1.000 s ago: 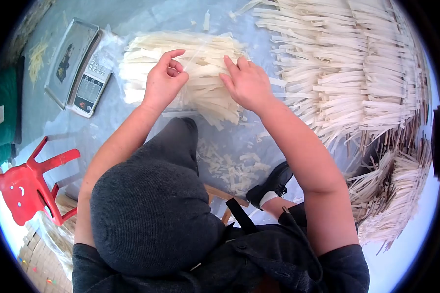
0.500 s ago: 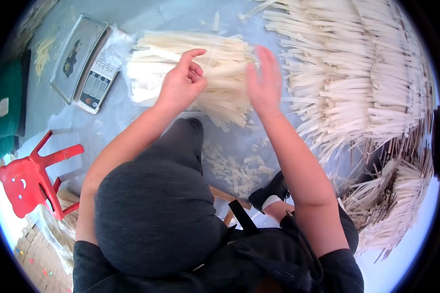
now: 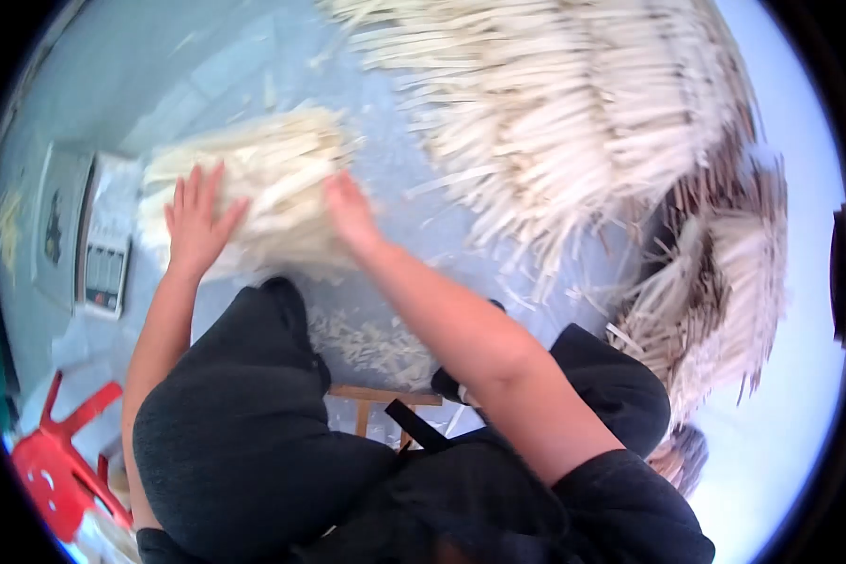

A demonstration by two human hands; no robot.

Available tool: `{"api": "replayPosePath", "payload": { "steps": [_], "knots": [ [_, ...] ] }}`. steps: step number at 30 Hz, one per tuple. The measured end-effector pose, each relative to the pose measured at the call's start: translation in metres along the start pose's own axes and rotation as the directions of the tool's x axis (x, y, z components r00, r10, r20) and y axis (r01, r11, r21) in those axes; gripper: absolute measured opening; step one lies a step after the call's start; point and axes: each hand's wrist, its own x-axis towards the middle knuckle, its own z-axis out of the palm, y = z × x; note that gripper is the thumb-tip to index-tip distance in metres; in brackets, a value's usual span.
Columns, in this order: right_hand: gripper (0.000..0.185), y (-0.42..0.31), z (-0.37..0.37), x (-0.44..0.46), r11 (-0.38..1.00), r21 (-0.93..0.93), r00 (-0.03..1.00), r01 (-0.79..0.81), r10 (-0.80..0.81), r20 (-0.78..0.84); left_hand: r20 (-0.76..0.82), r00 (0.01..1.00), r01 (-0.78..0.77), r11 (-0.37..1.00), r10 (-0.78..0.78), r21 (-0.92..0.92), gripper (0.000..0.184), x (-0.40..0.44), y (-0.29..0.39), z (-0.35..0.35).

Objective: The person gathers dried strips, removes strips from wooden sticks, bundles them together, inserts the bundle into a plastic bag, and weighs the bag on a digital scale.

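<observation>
A bundle of pale, flat, noodle-like strips (image 3: 282,155) lies in front of me on the grey-blue floor, slightly blurred. My left hand (image 3: 197,221) rests on its left part, palm down with the fingers spread. At the right end of the bundle is my right hand (image 3: 352,211), turned edge-on with its fingers stretched out against the strip ends. It looks pressed to them, though blur hides the exact contact. Neither hand is closed around any strips.
A large layered stack of similar strips (image 3: 555,113) spreads at upper right, with another heap (image 3: 724,282) below it. A digital scale (image 3: 61,226) stands left. Nearer are a red stool (image 3: 52,475), strip scraps (image 3: 376,348) and a wooden stool (image 3: 385,393).
The view has turned, so the bundle and scale sit further left and lower. My left hand went from half-curled to flat and spread on the bundle. My right hand came in against its right end.
</observation>
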Motion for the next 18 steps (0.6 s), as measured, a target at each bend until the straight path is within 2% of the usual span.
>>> {"api": "replayPosePath", "payload": {
  "steps": [1, 3, 4, 5, 6, 7, 8, 10, 12, 14, 16, 17, 18],
  "knots": [
    [0.082, -0.002, -0.002, -0.002, 1.0, 0.016, 1.0, -0.016, 0.015, 0.025, -0.013, 0.999, -0.031, 0.999, 0.031, -0.013, 0.063, -0.004, 0.005, 0.006],
    [0.082, -0.016, -0.029, -0.009, 0.999, 0.045, 0.999, -0.026, 0.024, 0.025, 0.106, 0.993, -0.055, 0.998, 0.052, 0.026, 0.071, -0.005, 0.013, 0.012],
    [0.079, -0.029, -0.047, -0.018, 0.999, -0.038, 0.996, 0.022, -0.019, 0.082, 0.097, 0.992, -0.079, 0.997, 0.077, 0.021, 0.071, -0.005, 0.007, 0.008],
    [0.076, -0.039, -0.074, -0.027, 0.99, -0.118, 0.989, 0.074, -0.058, 0.138, 0.152, 0.987, -0.057, 0.998, 0.055, 0.011, 0.071, -0.002, 0.007, 0.006],
    [0.076, -0.052, -0.108, -0.039, 0.99, -0.113, 0.992, 0.082, -0.07, 0.103, 0.2, 0.979, -0.041, 0.999, 0.039, 0.005, 0.071, 0.0, 0.009, 0.001],
    [0.071, -0.063, -0.147, -0.05, 0.958, -0.259, 0.972, 0.124, -0.064, 0.226, 0.184, 0.98, -0.078, 0.997, 0.077, -0.001, 0.071, 0.006, 0.002, -0.001],
    [0.066, -0.068, -0.185, -0.06, 0.902, -0.395, 0.938, 0.176, -0.032, 0.344, 0.239, 0.966, -0.096, 0.995, 0.098, -0.021, 0.07, 0.014, -0.01, 0.0],
    [0.057, -0.055, -0.258, -0.077, 0.754, -0.588, 0.917, 0.292, -0.046, 0.397, 0.349, 0.927, -0.124, 0.991, 0.134, -0.05, 0.07, 0.027, -0.015, -0.006],
    [0.054, -0.055, -0.327, -0.11, 0.592, -0.768, 0.94, 0.243, 0.052, 0.338, 0.343, 0.926, -0.151, 0.988, 0.155, -0.04, 0.067, 0.031, 0.006, -0.038],
    [0.05, -0.042, -0.385, -0.146, 0.568, -0.808, 0.972, 0.158, 0.054, 0.228, 0.332, 0.928, -0.171, 0.985, 0.166, -0.015, 0.064, 0.037, 0.029, -0.079],
    [0.048, -0.027, -0.427, -0.178, 0.648, -0.761, 0.993, 0.024, 0.071, 0.092, 0.303, 0.834, -0.426, 0.887, 0.462, -0.178, 0.056, 0.042, 0.071, -0.119],
    [0.047, -0.012, -0.446, -0.189, 0.688, -0.725, 0.997, -0.007, 0.059, 0.046, 0.295, 0.833, -0.439, 0.884, 0.468, -0.162, 0.056, 0.038, 0.1, -0.142],
    [0.046, 0.005, -0.46, -0.196, 0.725, -0.688, 0.999, -0.032, 0.048, 0.004, 0.349, 0.801, -0.413, 0.871, 0.486, -0.265, 0.053, 0.026, 0.136, -0.167]
  ]
}}
